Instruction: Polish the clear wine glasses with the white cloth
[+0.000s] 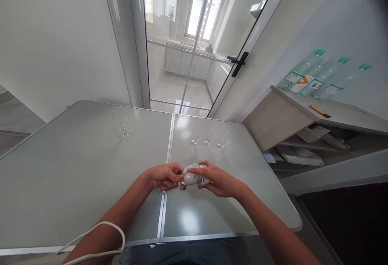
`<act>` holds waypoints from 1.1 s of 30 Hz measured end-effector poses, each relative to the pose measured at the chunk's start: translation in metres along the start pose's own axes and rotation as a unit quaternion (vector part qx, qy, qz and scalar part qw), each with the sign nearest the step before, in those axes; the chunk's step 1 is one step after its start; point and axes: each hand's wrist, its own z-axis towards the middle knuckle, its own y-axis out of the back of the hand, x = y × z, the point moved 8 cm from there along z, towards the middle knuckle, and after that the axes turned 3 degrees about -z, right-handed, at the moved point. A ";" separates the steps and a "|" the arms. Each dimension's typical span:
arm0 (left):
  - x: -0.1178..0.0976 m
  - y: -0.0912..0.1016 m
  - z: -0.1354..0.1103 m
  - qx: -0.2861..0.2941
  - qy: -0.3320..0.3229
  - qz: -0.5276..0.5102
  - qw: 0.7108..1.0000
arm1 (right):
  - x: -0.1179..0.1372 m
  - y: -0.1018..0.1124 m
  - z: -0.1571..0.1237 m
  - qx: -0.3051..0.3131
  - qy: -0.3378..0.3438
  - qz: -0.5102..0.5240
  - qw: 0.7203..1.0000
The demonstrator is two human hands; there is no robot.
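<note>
A wine glass [190, 179] lies tilted sideways between my hands, above the table near its middle seam. My left hand [167, 178] is closed around its stem, and part of the clear foot shows below the fingers. On the bowl's other side, my right hand [214, 178] is closed over a white cloth or tissue [205, 181] at the rim. Some of the cloth shows white through the bowl; how far it reaches in is partly hidden by my fingers.
Three clear stemmed glasses stand at the right back of the table [91, 176], including one nearest the right edge [221, 146]. Another stemmed glass [124, 135] stands at the left back. Plastic bottles [309, 75] and a yellow-red cutter [319, 111] rest on a shelf unit [281, 115]. A white cable [121, 232] loops by my left forearm.
</note>
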 end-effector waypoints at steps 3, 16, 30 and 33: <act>-0.003 -0.003 0.000 0.011 0.005 -0.002 1.000 | 0.003 0.003 -0.005 -0.045 0.020 -0.015 0.999; -0.019 0.002 0.018 -0.330 -0.101 0.640 0.686 | -0.065 -0.014 -0.017 -0.272 -0.281 0.298 0.871; 0.010 -0.019 0.015 0.019 -0.022 0.122 0.992 | 0.028 0.001 -0.033 -0.030 0.013 -0.083 0.996; -0.003 -0.010 0.017 -0.112 -0.108 0.333 0.930 | 0.014 -0.006 -0.034 -0.089 -0.041 -0.035 0.995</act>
